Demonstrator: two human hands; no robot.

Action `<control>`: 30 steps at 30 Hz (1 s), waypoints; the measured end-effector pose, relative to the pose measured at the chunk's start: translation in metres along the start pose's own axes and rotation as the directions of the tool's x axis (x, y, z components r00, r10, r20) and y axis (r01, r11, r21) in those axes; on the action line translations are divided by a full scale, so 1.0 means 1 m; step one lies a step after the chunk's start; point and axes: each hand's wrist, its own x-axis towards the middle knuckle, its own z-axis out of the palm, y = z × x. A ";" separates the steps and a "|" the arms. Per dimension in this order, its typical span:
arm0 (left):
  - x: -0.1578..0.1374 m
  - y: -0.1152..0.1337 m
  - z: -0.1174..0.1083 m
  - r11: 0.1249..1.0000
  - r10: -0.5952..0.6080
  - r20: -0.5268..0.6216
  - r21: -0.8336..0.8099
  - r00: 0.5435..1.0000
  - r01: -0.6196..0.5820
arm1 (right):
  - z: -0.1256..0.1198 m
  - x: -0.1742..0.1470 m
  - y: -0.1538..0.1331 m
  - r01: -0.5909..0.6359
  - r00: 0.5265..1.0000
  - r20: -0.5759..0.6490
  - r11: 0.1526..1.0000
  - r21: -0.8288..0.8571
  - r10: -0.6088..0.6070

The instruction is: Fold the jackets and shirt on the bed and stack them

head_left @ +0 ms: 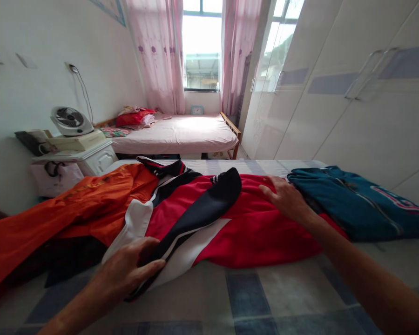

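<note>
A red, white and navy jacket [258, 237] lies spread across the checked bed cover, with one navy sleeve [202, 209] folded diagonally over its body. At the near left, my left hand [134, 263] pinches the sleeve's lower end between thumb and fingers. My right hand [288, 195] rests on the red fabric toward the far right, fingers spread apart. Just beyond that hand is a folded teal garment [363, 202] with a zip and a red-and-white letter patch. An orange garment [101, 200] lies to the left, touching the jacket.
Beneath the clothes is a checked bed cover [209, 302]. A second bed [185, 132] with pink bedding stands by the window. On the left, a fan [71, 120] sits above a white cabinet [99, 158]. Tall wardrobe doors [321, 111] line the right side.
</note>
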 end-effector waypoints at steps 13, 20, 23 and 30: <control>0.009 0.008 0.003 0.971 -0.107 -0.251 -0.233 0.962 0.047 | -0.015 -0.104 0.117 -0.537 0.840 0.165 0.835 0.117 0.517; 0.011 0.015 -0.005 0.976 -0.053 -0.200 -0.216 0.978 0.009 | -0.017 -0.092 0.108 -0.437 0.886 0.040 0.801 0.409 0.463; 0.009 0.018 -0.002 0.989 -0.038 -0.026 -0.142 0.999 0.034 | -0.013 -0.090 0.114 -0.528 0.837 0.161 0.693 0.491 0.524; -0.001 0.024 -0.015 0.909 -0.133 -0.026 -0.402 0.991 0.112 | -0.049 -0.072 0.113 -0.394 0.905 -0.109 0.906 0.153 0.411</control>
